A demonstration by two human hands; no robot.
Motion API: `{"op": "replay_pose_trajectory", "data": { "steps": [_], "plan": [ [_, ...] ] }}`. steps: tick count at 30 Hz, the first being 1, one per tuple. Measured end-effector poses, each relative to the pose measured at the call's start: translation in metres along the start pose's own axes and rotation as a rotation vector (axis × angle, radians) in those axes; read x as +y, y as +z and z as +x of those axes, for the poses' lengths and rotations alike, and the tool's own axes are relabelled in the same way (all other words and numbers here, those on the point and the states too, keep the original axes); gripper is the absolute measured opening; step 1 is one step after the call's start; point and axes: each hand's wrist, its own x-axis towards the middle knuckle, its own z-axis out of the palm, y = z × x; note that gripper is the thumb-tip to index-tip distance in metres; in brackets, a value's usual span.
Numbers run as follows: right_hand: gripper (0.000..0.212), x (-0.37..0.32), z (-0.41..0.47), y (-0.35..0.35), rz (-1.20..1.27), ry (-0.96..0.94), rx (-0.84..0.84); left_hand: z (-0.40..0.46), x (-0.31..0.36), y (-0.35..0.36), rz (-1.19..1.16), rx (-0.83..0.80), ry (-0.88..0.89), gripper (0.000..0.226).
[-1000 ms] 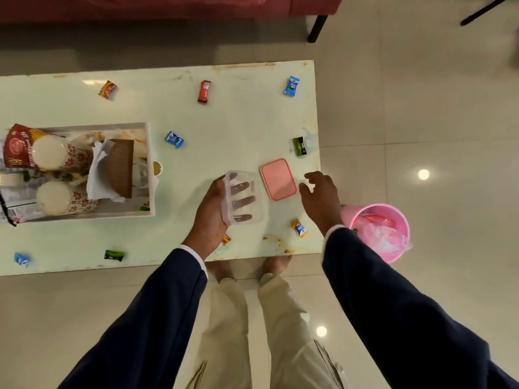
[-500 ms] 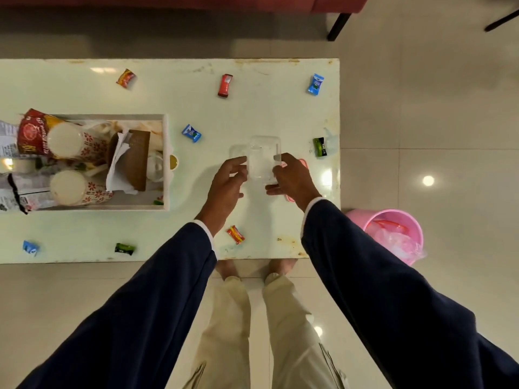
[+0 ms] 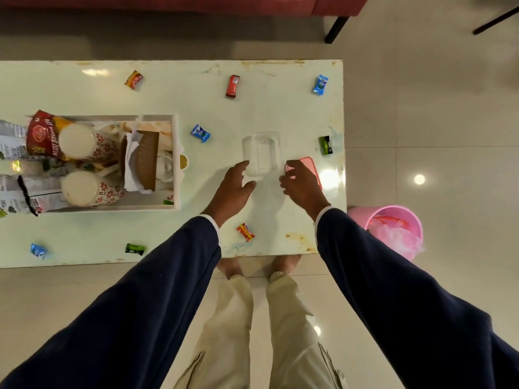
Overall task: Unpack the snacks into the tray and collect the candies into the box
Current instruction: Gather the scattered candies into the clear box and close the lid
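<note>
A clear plastic box (image 3: 261,153) stands upright on the pale table (image 3: 275,113), right of centre. My left hand (image 3: 231,189) is just below its left edge and my right hand (image 3: 302,183) just below its right edge, both with fingers apart and holding nothing. The pink lid (image 3: 310,167) lies right of the box, partly under my right hand. Wrapped candies lie scattered: red ones (image 3: 232,86) (image 3: 245,232), blue ones (image 3: 200,133) (image 3: 320,84), green ones (image 3: 325,145) (image 3: 135,249). The white tray (image 3: 176,164) at the left holds snack packs and cups.
A pink bucket (image 3: 396,228) with a plastic bag stands on the floor right of the table. A red-yellow candy (image 3: 134,79) and a blue candy (image 3: 38,250) lie farther left. A sofa leg (image 3: 335,29) is beyond the table's far edge.
The box went from my left hand onto the table, set down by both hands. Both hands have now let go and drawn back slightly toward me.
</note>
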Motion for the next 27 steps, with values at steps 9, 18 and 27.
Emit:
{"op": "replay_pose_trajectory", "data": {
  "steps": [9,18,27],
  "plan": [
    [0.087,-0.030,-0.140,0.004,-0.931,-0.556,-0.001,-0.129,0.022,-0.050,1.039,0.062,0.417,0.074],
    [0.093,-0.097,-0.250,0.008,-1.153,-0.863,0.054,-0.278,0.032,-0.092,1.103,0.250,0.243,0.077],
    [0.091,-0.170,-0.339,0.068,-1.260,-1.262,-0.015,-0.409,0.008,-0.155,0.951,0.617,0.009,0.078]
  ]
}}
